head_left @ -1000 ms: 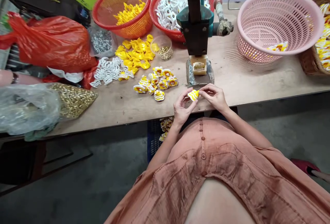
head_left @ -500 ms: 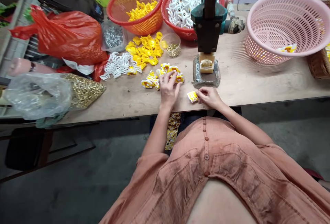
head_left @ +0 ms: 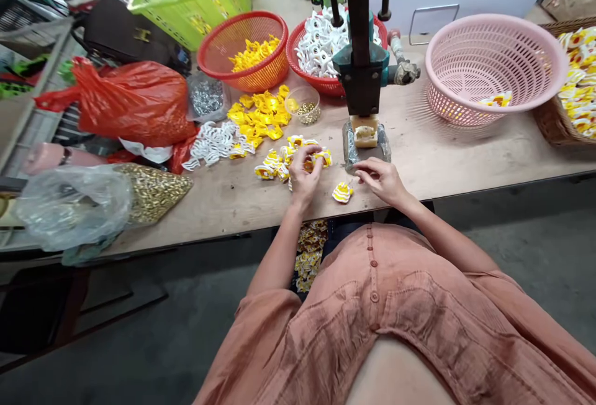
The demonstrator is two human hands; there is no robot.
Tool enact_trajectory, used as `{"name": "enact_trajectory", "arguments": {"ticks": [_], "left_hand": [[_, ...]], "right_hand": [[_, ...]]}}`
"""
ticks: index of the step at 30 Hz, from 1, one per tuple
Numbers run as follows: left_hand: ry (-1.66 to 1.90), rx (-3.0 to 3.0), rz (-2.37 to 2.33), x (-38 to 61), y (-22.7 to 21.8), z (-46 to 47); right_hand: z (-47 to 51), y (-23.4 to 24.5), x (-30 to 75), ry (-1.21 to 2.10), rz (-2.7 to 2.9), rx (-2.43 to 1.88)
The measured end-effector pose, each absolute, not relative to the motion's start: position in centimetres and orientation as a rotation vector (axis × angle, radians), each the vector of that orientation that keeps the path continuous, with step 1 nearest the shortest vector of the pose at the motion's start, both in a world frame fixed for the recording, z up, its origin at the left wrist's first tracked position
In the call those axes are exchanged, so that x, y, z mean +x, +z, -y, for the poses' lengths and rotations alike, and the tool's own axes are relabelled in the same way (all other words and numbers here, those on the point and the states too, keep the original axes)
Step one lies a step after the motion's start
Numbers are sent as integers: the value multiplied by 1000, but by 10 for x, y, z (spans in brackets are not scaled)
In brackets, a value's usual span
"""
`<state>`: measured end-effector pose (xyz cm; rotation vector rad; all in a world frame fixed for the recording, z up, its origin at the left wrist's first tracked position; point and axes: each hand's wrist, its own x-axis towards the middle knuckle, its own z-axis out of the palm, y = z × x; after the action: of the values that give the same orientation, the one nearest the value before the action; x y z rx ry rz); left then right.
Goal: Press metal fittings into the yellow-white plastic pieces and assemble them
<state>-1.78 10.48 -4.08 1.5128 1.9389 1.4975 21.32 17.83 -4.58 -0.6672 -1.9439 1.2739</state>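
Observation:
My left hand (head_left: pixel 305 178) reaches into a small pile of yellow-and-white striped plastic pieces (head_left: pixel 267 168). Its thumb and forefinger close around one striped piece (head_left: pixel 325 157) at the pile's right side. A single striped piece (head_left: pixel 343 192) lies on the table between my hands, touched by neither. To its right hovers my right hand (head_left: pixel 382 181), holding nothing, its fingers stretched out and slightly apart. Just beyond those fingers stands a press (head_left: pixel 363 85), with a pale block-shaped fixture (head_left: pixel 365 135) on its base.
Red baskets hold yellow parts (head_left: pixel 256 54) and white parts (head_left: pixel 321 45). Loose yellow parts (head_left: pixel 265 116), white wavy parts (head_left: pixel 216 144) and a clear cup (head_left: pixel 302 105) of small brass bits lie left of the press. A pink basket (head_left: pixel 496 60) stands right, beside a wicker basket (head_left: pixel 552 120).
My right hand has let go of the striped piece and drawn back toward the press base. My left fingers have curled in at the pile. The camera view has tilted up.

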Motion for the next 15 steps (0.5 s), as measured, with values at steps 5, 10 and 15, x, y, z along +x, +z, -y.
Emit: {"name": "enact_trajectory", "arguments": {"ticks": [5, 10, 15], "left_hand": [[1582, 957, -1356, 26, -16, -95], [1569, 835, -1306, 50, -9, -84], [1604, 705, -1275, 53, -21, -84]], "right_hand": [[-183, -31, 199, 1477, 1727, -604], [-179, -32, 200, 1517, 1625, -661], [-171, -32, 209, 1486, 1629, -630]]}}
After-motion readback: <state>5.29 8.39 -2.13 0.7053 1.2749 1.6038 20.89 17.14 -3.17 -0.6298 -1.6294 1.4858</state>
